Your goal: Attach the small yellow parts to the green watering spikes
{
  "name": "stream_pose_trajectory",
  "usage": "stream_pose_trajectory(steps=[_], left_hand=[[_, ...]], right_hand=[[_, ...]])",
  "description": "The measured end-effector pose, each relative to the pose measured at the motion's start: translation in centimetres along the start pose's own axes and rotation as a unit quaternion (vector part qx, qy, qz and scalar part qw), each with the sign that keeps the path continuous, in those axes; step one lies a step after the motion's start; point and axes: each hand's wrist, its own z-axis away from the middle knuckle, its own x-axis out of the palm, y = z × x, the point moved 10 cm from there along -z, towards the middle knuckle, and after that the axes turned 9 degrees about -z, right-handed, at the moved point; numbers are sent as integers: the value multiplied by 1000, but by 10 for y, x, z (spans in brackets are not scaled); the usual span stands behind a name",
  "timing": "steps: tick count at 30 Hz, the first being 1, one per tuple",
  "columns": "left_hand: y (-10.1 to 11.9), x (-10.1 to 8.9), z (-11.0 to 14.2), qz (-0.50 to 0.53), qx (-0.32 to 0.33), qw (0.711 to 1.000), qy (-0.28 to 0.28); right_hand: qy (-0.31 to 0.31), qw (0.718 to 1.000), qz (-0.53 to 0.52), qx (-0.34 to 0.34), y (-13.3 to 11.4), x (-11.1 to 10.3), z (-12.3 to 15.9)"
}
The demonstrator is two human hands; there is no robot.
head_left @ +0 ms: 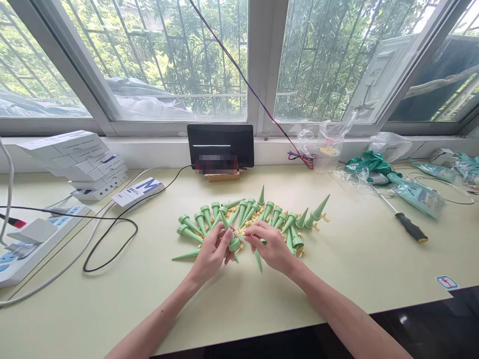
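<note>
My left hand (214,251) is closed around a green plant watering spike (234,243), whose wide capped end faces down toward my right hand. My right hand (272,245) is beside that cap with thumb and fingers pinched together. Whatever it pinches, if anything, is too small and hidden to name. A pile of similar green spikes (205,214) fans out behind both hands, with small yellow valve pieces (324,218) among them. One loose spike (186,255) lies left of my left hand, and another spike's tip (258,260) shows beneath my right hand.
A dark tablet (220,144) leans by the window. White boxes (88,159), a power strip (41,244) and a looping black cable (112,249) occupy the left. A screwdriver (410,227), green bags (415,194) and a clear plastic cup (327,154) lie or stand right.
</note>
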Motion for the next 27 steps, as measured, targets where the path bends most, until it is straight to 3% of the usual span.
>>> stream_pose_trajectory(steps=[8, 15, 23, 27], left_hand=[[3, 3, 1, 9, 21, 1000, -12], [2, 4, 0, -14, 28, 999, -23], [3, 4, 0, 0, 22, 1000, -18], [3, 2, 0, 11, 21, 1000, -7]], right_hand=[[2, 999, -37, 6, 3, 1, 1], [7, 994, -93, 57, 13, 2, 2], [40, 999, -30, 13, 1, -7, 0], [53, 998, -35, 22, 4, -11, 1]])
